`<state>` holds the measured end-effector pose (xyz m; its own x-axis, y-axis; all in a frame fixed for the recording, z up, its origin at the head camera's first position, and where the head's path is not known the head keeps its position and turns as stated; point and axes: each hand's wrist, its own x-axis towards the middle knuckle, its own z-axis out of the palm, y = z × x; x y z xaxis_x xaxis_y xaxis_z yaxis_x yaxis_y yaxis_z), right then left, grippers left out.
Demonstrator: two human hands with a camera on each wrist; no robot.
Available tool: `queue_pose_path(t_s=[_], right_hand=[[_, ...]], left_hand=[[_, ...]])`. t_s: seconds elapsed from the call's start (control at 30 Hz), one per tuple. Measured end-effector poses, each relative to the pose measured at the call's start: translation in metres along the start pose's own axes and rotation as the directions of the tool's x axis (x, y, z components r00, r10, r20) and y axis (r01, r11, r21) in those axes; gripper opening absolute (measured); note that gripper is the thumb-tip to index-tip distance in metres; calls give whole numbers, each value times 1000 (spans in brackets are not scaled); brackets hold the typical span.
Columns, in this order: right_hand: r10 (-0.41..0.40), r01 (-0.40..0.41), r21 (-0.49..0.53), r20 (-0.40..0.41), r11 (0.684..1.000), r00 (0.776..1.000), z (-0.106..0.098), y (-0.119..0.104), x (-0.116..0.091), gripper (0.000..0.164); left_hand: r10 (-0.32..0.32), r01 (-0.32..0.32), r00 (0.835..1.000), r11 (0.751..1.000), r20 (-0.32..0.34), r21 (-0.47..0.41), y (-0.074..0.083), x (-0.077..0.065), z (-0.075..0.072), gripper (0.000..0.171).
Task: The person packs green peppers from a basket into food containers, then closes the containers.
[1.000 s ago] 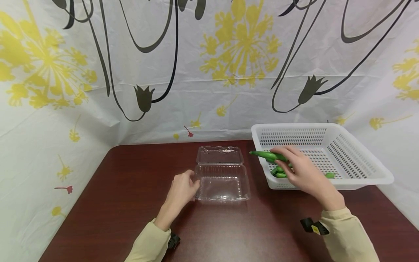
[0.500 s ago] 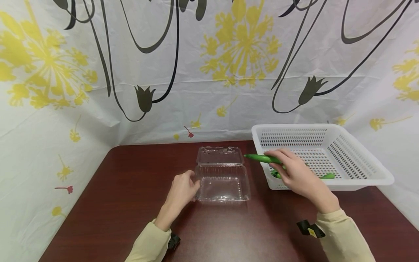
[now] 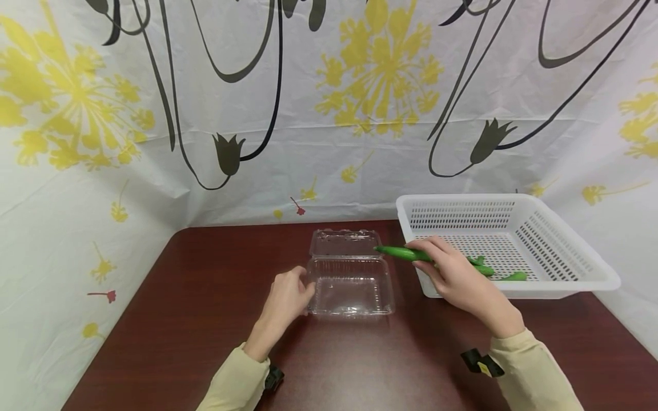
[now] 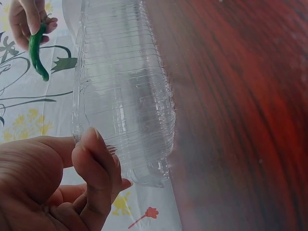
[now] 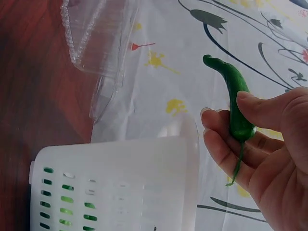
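**Above the desk (image 3: 205,319), toward its right edge: a green pepper (image 3: 403,253) held in the right hand (image 3: 452,279)**

In the head view, the right hand grasps the pepper in the air by the left wall of a white slotted basket (image 3: 545,286), its tip pointing left toward a clear plastic container (image 3: 349,288). The basket stands at the desk's far right corner, with more green peppers (image 3: 514,276) inside. The container sits open near the middle of the far edge, its lid (image 3: 344,244) laid back toward that edge. At its left side, the left hand (image 3: 285,297) grips the rim. A patterned cloth (image 3: 308,114) hangs beyond the desk.

In the left wrist view, the left thumb and fingers pinch the container's edge; the right hand and its pepper show beyond, apart from the container.

In the right wrist view, the right thumb and fingers pinch the pepper near its stem end, the thin stem lying across the fingers and the curved tip free. Green shows through the basket's slots.
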<state>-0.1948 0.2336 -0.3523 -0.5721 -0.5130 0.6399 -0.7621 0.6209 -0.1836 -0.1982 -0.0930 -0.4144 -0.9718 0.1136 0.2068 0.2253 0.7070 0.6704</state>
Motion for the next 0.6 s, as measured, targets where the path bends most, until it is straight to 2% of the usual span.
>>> queue_pose_path(t_s=[0.6], right_hand=[[47, -48, 21, 38, 999, 998, 16, -11, 0, 38]], left_hand=[[-5, 5, 1000, 1000, 10, -13, -1, 0, 0, 34]])
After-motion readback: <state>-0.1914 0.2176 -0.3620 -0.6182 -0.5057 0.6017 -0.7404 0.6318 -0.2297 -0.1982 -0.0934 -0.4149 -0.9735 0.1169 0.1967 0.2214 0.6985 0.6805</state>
